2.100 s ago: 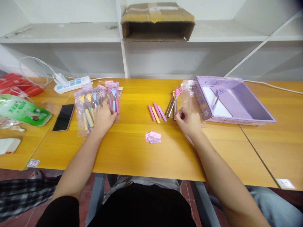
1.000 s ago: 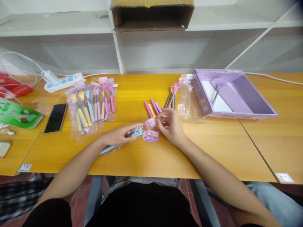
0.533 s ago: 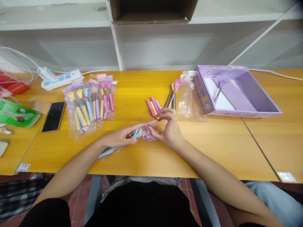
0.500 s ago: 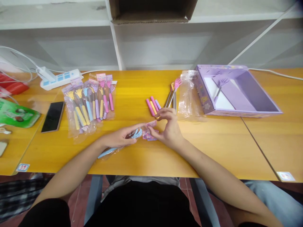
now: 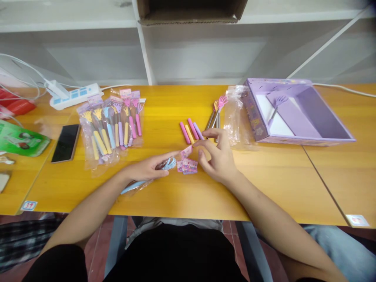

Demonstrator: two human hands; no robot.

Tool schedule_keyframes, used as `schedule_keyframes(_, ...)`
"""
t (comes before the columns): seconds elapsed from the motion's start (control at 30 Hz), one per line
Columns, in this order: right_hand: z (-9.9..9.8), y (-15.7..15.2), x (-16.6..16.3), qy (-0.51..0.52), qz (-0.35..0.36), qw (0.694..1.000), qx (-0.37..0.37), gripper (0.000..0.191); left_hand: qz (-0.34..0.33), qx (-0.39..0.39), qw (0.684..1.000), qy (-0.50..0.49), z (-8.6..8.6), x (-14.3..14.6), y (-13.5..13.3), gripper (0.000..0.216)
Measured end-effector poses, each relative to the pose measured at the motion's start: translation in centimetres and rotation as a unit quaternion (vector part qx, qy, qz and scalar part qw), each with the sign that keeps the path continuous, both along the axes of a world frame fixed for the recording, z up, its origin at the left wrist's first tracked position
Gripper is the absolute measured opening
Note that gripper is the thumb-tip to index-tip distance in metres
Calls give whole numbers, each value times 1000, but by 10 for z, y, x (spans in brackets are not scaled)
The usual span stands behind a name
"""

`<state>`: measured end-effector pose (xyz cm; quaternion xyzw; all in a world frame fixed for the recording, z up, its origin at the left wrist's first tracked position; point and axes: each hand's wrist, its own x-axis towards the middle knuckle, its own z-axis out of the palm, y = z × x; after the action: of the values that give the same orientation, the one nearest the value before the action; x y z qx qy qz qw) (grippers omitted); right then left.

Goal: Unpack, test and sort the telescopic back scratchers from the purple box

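Observation:
My left hand [image 5: 147, 168] is closed around a light blue back scratcher [image 5: 168, 164] in a clear plastic bag, its blue handle sticking out below the palm. At the bag's end is a pink header card [image 5: 186, 152]. Small printed pink and purple cards [image 5: 189, 166] lie on the table just beyond it. My right hand [image 5: 219, 156] hovers right of these cards, fingers curved and apart, holding nothing. Past its fingertips lie pink, yellow and purple handle sleeves [image 5: 189, 131]. Metal-stemmed scratcher heads [image 5: 216, 111], pink and yellow, rest behind that hand.
Several bagged back scratchers [image 5: 113, 125] lie on the left, beside a black phone [image 5: 66, 143] and a white power strip [image 5: 76, 96]. On the right stands a purple box [image 5: 305, 139] with a purple scratcher inside. Clear bags [image 5: 237, 117] lie against the box.
My right hand has drawn away from the pink header card to the right, its fingers opening. My left hand keeps the bagged blue scratcher in nearly the same place.

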<state>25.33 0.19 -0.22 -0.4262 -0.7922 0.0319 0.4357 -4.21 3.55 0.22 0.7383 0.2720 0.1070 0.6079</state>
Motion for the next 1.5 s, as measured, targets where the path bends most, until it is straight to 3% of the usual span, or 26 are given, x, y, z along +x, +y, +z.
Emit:
schedule_keyframes(0.17,2,10,10,51,89,990,-101,5,-5,-2,1000,4,-3,-1,0,81)
schedule_keyframes(0.27,0,14,12,70,121,981,-138,12,-18,-4,1000,14,1,0,0,77)
schedule_keyframes(0.4,0,19,24,111,89,977,-159,21,-28,8,1000,-4,7,-1,2,72)
schedule_keyframes(0.5,1,23,37,106,81,972,-191,23,32,26,999,-7,7,-4,7,71)
schedule_keyframes(0.6,-2,25,42,55,132,960,-242,26,117,19,993,-3,8,-7,11,62)
schedule_keyframes(0.7,-7,24,36,15,154,952,-265,29,159,15,987,7,10,-6,12,50)
schedule_keyframes(0.8,-9,20,26,56,142,946,-287,35,142,-6,990,-17,12,-2,8,44)
schedule_keyframes(0.93,-13,12,8,203,188,885,-376,50,72,-40,996,-30,11,4,0,42)
schedule_keyframes(1.0,-14,11,2,298,133,885,-331,43,35,-48,998,-5,10,5,-2,40)
schedule_keyframes(1.1,-11,17,6,440,-50,881,-168,47,-7,-71,997,39,10,5,-3,33)
schedule_keyframes(1.17,-6,28,19,468,-100,867,-137,46,-4,-79,995,56,9,3,-2,35)
schedule_keyframes(1.33,5,40,35,503,-65,855,-112,40,37,-30,999,17,5,4,2,47)
schedule_keyframes(1.43,11,32,26,418,40,883,-210,37,41,-34,998,-15,0,5,3,48)
schedule_keyframes(1.5,21,33,32,389,59,889,-235,32,43,-36,998,-23,-3,5,4,48)
